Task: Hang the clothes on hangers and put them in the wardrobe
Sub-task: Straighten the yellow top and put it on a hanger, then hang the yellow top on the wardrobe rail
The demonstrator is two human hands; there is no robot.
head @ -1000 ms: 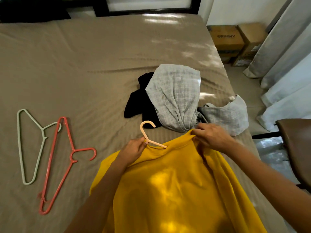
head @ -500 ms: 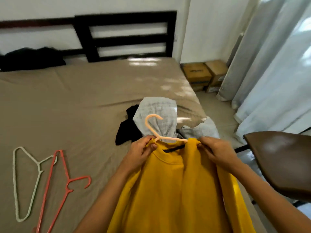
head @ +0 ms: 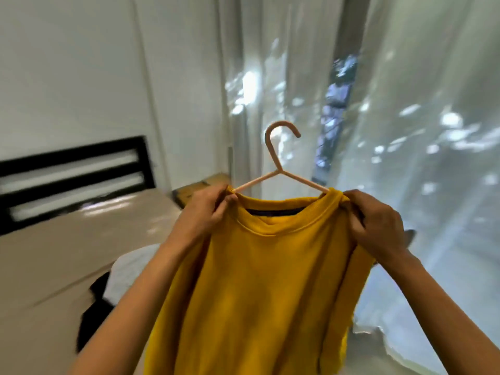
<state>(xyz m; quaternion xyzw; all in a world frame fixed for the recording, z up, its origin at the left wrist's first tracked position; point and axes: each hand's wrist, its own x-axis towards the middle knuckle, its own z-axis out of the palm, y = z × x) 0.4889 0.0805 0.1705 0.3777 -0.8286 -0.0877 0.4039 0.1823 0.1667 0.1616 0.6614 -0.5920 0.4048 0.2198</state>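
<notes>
A yellow sweatshirt (head: pixel 259 288) hangs upright in front of me on a peach plastic hanger (head: pixel 276 158), whose hook points up and right. My left hand (head: pixel 205 212) grips the sweatshirt's left shoulder by the collar, over the hanger arm. My right hand (head: pixel 378 223) pinches the right shoulder fabric at the other hanger arm. The hanger's lower parts are hidden inside the garment. On the bed at lower left lie a grey garment (head: pixel 127 274) and a black garment (head: pixel 94 315), both blurred. No wardrobe is in view.
The bed with a beige sheet (head: pixel 67 253) and a dark slatted headboard (head: pixel 73 171) is at left. Cardboard boxes (head: pixel 194 190) sit in the corner behind the hanger. White curtains (head: pixel 405 131) fill the right side. The picture is motion-blurred.
Both hands lifted the yellow sweatshirt on its hanger off the bed to chest height. My view swung up and to the right, toward the curtains. The green and red hangers left the view.
</notes>
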